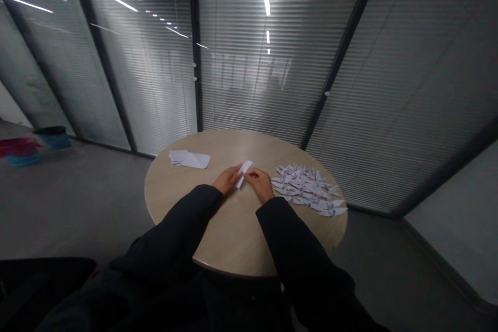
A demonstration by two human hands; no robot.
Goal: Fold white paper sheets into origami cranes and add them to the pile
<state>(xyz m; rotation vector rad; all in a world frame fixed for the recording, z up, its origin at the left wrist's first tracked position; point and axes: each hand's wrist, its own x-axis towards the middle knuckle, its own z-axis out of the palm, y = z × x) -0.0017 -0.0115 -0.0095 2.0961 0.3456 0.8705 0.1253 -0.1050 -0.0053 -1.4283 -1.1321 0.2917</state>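
Between my hands, over the middle of the round table [233, 238], is a narrow folded piece of white paper [244, 168]. My left hand [227, 180] grips its left edge, thumb on top. On the other side my right hand [260, 181] pinches the paper's right edge with bent fingers. To the right of that hand lies a dense group of white folded paper cranes [307, 187]. A small fanned stack of white paper sheets [190, 158] rests on the table's left side, apart from my left hand.
Glass panels with blinds [264, 88] and dark frames stand just behind the table. Red and blue bins [21, 151] sit on the floor at far left, beside another blue bin with a dark rim [53, 137]. A dark object [42, 280] is at lower left.
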